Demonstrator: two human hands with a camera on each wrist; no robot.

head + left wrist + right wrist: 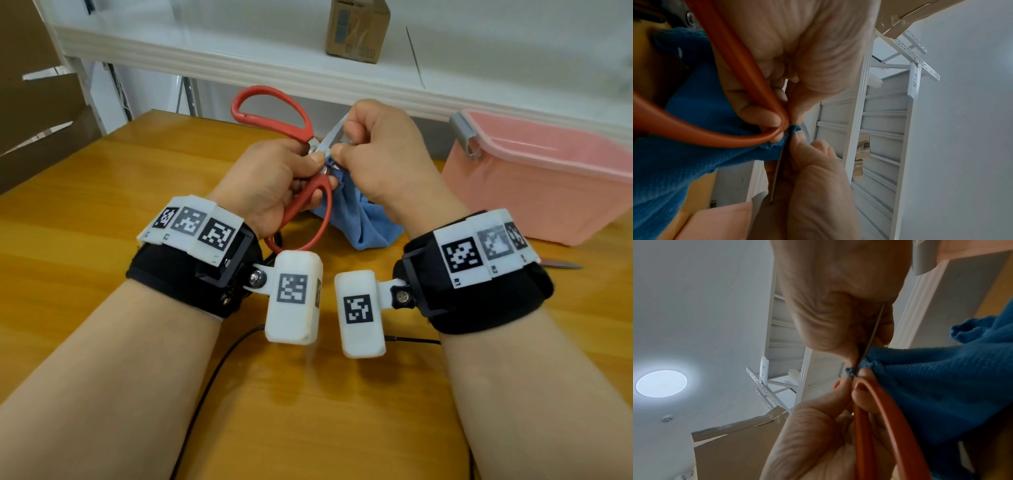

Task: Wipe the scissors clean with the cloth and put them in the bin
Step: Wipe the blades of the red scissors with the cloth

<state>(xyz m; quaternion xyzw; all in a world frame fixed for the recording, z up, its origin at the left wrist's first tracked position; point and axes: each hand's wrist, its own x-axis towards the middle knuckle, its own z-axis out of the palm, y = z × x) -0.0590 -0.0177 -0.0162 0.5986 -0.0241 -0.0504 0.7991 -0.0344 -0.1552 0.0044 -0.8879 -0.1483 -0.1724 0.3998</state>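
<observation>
While the red-handled scissors (301, 150) are held up over the wooden table (102, 192), the left hand (270, 181) is wrapped round their lower handle loop close to the pivot, probably to keep the tool steady and its blades pointed away from the body. Just to its right, the right hand (380, 161) is closed round the blue microfibre cloth (359, 219) and pinches a fold of it onto the blade beside the pivot; the two hands meet there, which suggests the wiping is under way and the joint is getting attention. The scissors stand open, one red loop rising at upper left and the other hanging below the left palm, with a pale steel blade showing above the right knuckles; whether it is clean yet cannot be told. The rest of the cloth hangs down toward the table. Farther right, well apart from the hands, the pink plastic bin (534, 192) sits open-topped on the table, seemingly ready to receive the scissors afterwards.
</observation>
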